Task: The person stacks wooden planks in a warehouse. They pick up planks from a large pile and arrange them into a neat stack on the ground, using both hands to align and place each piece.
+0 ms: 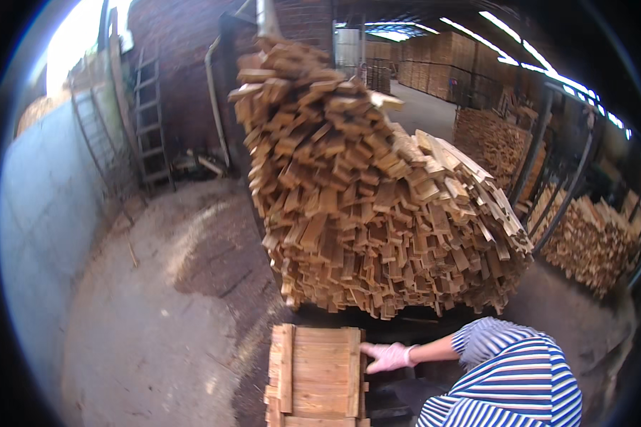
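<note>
Just below the tall pile of wooden pieces [384, 220], a wooden panel [320, 370] is lying flat, with two battens [286, 366] running along its sides. The pink-gloved right hand [388, 357] is resting at the outer edge of the right-hand batten; it is looking open, its thumb spreading away from the fingers rather than closing round the wood. The left hand is not showing. Judging by its boards, the panel is probably behaving stiffly, weighing a moderate amount and offering a dry, rough, perhaps splintery surface more than a slippery one. Its battens are likely giving the surest hold, one per side, while the board ends jutting out at the left are seeming easier to chip.
</note>
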The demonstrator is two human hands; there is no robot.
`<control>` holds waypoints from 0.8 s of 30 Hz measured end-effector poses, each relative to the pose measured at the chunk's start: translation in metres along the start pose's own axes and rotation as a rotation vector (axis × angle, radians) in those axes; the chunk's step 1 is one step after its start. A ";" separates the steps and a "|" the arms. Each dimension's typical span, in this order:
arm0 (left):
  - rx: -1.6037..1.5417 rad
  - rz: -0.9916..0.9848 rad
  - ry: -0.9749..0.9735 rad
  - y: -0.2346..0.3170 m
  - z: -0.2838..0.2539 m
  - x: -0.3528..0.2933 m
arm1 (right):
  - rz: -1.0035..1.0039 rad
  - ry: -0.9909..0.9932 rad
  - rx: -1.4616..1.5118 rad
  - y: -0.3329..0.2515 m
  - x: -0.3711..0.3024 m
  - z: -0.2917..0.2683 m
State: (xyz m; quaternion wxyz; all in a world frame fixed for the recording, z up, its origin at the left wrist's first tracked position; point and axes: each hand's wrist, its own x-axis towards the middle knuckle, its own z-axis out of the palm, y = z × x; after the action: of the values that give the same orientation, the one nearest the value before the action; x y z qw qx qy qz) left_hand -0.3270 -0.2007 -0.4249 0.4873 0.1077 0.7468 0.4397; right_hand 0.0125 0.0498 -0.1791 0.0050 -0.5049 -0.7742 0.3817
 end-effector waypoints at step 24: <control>-0.362 1.319 -0.385 1.024 0.389 -0.228 | -0.773 0.749 0.987 -0.130 0.088 -0.844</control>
State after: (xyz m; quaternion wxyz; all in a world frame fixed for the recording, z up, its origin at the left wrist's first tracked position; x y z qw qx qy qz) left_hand -0.1669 0.4838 0.4457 0.2529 0.5305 0.3415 0.7334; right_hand 0.2003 0.5874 0.4637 0.6307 -0.2310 -0.5815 0.4589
